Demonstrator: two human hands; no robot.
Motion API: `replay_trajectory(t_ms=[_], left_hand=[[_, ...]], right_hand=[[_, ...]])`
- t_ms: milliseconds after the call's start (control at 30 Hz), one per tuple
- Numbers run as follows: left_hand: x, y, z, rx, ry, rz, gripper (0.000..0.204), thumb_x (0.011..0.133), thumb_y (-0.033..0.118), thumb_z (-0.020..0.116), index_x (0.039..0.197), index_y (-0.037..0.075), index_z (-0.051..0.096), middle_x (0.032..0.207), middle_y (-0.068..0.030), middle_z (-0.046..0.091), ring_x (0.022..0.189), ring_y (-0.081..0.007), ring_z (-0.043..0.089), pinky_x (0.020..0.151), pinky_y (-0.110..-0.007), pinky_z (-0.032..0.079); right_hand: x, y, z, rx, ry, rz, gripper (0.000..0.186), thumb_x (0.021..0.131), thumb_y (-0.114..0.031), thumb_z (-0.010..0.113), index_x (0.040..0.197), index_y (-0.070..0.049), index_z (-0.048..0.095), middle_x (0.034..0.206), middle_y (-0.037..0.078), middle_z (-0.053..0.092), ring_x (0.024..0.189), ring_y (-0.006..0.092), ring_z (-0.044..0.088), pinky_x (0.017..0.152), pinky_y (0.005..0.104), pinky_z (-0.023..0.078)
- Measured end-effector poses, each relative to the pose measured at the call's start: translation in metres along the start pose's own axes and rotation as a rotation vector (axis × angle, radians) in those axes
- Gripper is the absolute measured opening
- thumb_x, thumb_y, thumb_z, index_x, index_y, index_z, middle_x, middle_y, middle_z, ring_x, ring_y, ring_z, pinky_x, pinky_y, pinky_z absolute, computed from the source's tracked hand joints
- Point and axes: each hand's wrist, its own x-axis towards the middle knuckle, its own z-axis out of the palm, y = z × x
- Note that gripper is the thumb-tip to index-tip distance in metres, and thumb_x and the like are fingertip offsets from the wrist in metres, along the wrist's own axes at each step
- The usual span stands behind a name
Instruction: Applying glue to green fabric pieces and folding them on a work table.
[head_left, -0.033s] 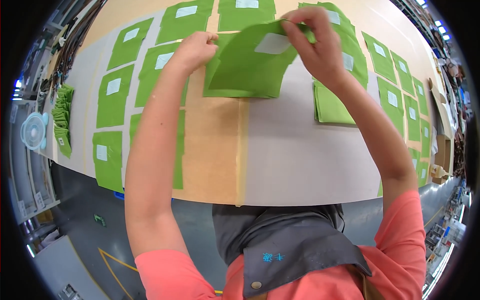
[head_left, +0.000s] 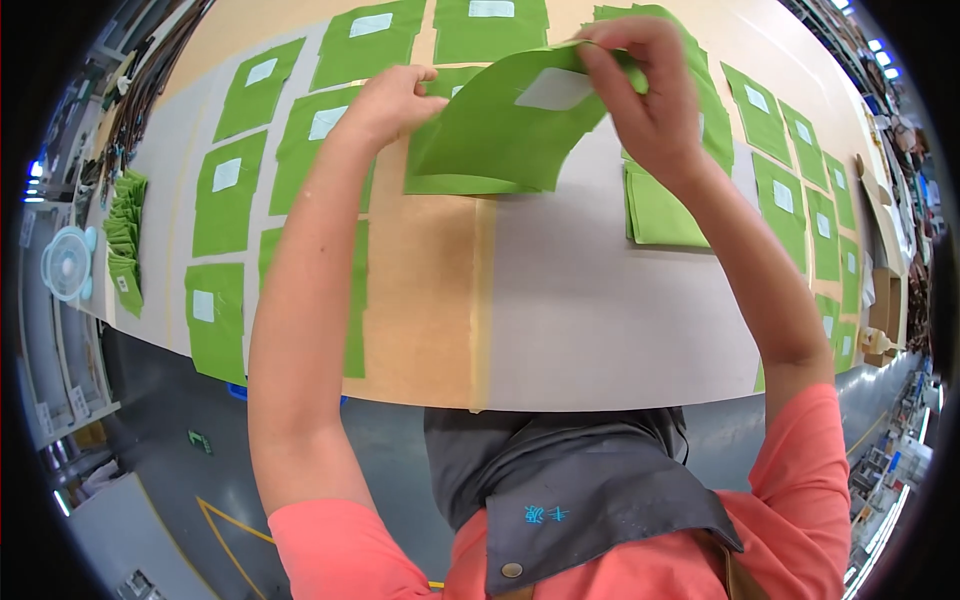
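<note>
A green fabric piece with a pale rectangular patch is lifted and curved above the table. My right hand is closed, pinching its upper right corner between thumb and fingers. Under it lies another green piece, mostly covered. My left hand is closed, its fingers curled at the lower piece's upper left edge; the exact grip is partly hidden. Beside my right forearm lies a stack of green pieces.
More patched green pieces lie in rows at left and right. A bunched green pile and a light blue fan are at the far left. A cardboard box stands at the right edge. The table's near edge is at my waist.
My right hand has shifted slightly right with the lifted piece, which bows more and shows more of the piece beneath. My left thumb has moved slightly away from the index finger.
</note>
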Motion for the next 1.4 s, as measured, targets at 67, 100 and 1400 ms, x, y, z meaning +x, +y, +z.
replay_trajectory(t_ms=[67, 100, 1400], left_hand=[[-0.003, -0.007, -0.002, 0.065, -0.057, 0.144, 0.055, 0.086, 0.013, 0.067, 0.139, 0.004, 0.062, 0.123, -0.0201, 0.07, 0.114, -0.0328, 0.068, 0.099, -0.041, 0.055], [-0.006, 0.002, 0.005, 0.064, -0.065, 0.157, 0.055, 0.086, 0.013, 0.067, 0.139, 0.004, 0.062, 0.123, -0.0201, 0.07, 0.114, -0.0328, 0.068, 0.099, -0.041, 0.055], [-0.295, 0.092, 0.196, 0.251, 0.04, 0.894, 0.073, 0.075, 0.034, 0.085, 0.142, 0.017, 0.062, 0.143, -0.0033, 0.058, 0.135, -0.0246, 0.051, 0.108, -0.043, 0.036]], right_hand=[[0.008, -0.024, -0.02, -0.024, 0.002, -0.204, 0.017, 0.103, 0.001, 0.055, 0.118, -0.003, 0.049, 0.103, 0.014, 0.069, 0.097, 0.0234, 0.069, 0.096, 0.0399, 0.052], [0.008, -0.034, -0.035, -0.062, 0.0, -0.395, 0.021, 0.102, 0.008, 0.051, 0.121, -0.001, 0.045, 0.101, 0.017, 0.068, 0.096, 0.0246, 0.07, 0.095, 0.0388, 0.054], [-0.277, -0.18, -0.121, -0.625, -0.517, 0.188, 0.057, 0.074, -0.021, 0.082, 0.127, -0.015, 0.062, 0.123, 0.002, 0.062, 0.117, 0.0212, 0.056, 0.111, 0.0463, 0.037]])
